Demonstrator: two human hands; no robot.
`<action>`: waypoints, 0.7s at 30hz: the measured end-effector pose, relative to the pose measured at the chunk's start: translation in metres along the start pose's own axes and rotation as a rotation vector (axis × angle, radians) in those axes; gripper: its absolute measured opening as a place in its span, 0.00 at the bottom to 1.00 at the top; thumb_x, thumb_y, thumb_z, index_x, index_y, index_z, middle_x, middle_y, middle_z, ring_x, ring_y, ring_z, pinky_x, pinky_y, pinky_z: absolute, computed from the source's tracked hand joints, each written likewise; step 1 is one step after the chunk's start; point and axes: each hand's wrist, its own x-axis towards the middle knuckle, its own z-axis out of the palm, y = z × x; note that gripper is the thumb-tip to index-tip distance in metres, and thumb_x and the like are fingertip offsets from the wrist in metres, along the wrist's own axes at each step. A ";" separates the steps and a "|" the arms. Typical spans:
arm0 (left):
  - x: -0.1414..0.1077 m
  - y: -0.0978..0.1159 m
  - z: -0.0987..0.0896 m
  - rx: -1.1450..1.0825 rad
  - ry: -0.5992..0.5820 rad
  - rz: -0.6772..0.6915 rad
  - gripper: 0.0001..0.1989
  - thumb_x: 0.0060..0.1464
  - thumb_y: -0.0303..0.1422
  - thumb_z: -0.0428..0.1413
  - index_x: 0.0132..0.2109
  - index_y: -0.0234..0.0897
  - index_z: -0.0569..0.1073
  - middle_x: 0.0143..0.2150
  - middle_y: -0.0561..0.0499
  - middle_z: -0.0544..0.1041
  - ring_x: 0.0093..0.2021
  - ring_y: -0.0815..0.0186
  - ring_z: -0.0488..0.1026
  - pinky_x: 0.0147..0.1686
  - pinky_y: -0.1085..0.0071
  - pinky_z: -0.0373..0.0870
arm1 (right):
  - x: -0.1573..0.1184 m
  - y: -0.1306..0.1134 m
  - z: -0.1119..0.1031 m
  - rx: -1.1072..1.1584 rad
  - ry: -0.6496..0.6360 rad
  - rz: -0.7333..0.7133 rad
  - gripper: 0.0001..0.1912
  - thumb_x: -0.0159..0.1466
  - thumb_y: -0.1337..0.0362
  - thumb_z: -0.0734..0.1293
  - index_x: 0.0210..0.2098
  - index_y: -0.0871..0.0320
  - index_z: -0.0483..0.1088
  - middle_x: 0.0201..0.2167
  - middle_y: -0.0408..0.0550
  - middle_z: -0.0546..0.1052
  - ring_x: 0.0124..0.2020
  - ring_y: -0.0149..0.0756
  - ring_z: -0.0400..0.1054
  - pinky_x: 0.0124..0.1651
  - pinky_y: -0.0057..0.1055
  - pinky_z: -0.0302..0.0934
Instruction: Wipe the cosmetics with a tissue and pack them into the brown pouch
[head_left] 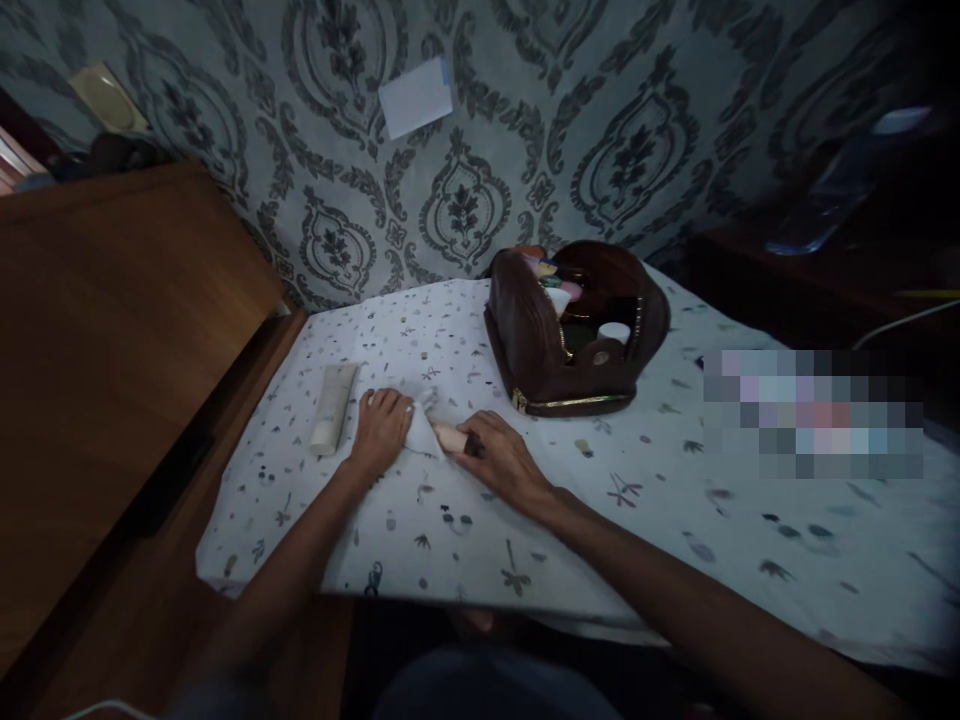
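Dimly lit, so we read no brand, label or writing anywhere; the print on the cloth (637,480) covering the counter is only small scattered motifs, and a patch at the right is blurred out.

We see the left hand (381,432) lying flat, fingers together, pressing down on a small white tissue (422,432) spread on the cloth. Its grip is open, palm down, holding nothing but pinning the tissue's left edge.

We see the right hand (501,462) just beside it, curled around a small pinkish tube-like item (451,437) with a dark end near the fingers. The pale end pokes out toward the left hand and rests on the tissue. This grip is closed around the item.

A pale cream tube (333,406) lies on the cloth just left of the left hand, apart from it, lengthwise away from us.

A dark brown pouch (529,345) stands open behind the hands, near the wall, with several small coloured items and a white cap showing inside; we cannot tell what they are.

A wooden cabinet (112,330) flanks the counter at left. A white paper slip (416,97) is stuck on the patterned wallpaper.
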 end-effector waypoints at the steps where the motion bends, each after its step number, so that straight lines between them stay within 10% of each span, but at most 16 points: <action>1: 0.000 -0.007 0.002 -0.005 -0.017 -0.031 0.13 0.67 0.30 0.42 0.44 0.36 0.72 0.41 0.44 0.75 0.47 0.56 0.68 0.52 0.55 0.62 | 0.000 0.000 -0.001 -0.006 -0.010 0.007 0.10 0.56 0.69 0.72 0.34 0.56 0.68 0.35 0.47 0.72 0.39 0.40 0.66 0.41 0.33 0.61; 21: 0.016 -0.048 0.030 -0.076 0.057 -0.397 0.17 0.67 0.35 0.43 0.31 0.37 0.69 0.31 0.44 0.74 0.35 0.58 0.73 0.38 0.64 0.67 | -0.002 -0.002 -0.004 0.025 -0.043 -0.002 0.18 0.58 0.74 0.67 0.47 0.55 0.71 0.42 0.49 0.71 0.45 0.41 0.67 0.47 0.36 0.64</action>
